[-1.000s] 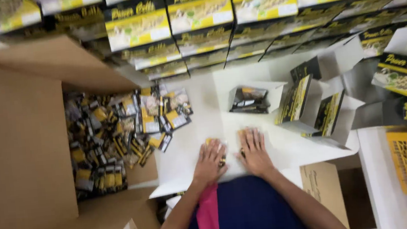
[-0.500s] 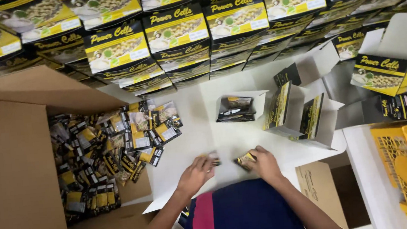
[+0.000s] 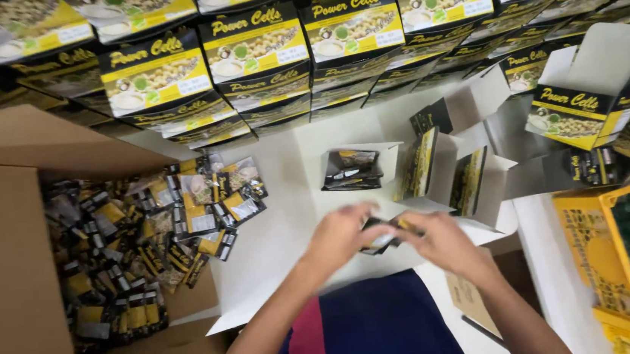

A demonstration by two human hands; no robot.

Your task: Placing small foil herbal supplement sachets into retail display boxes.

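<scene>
White bench (image 3: 290, 240) beneath stacked yellow-black cartons (image 3: 258, 45): left hand (image 3: 343, 235) and right hand (image 3: 442, 242) pinch a small sachet bundle (image 3: 382, 235) together, squaring it near the open box (image 3: 356, 167).

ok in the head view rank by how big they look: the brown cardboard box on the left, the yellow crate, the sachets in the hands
1. brown cardboard box
2. yellow crate, cut off at the frame edge
3. sachets, held between left hand and right hand

We find both forearms converging forward. Our left hand (image 3: 343, 235) and right hand (image 3: 442, 240) meet fingertip to fingertip, fingers curled inward in a pinching grip, palms facing down.
</scene>
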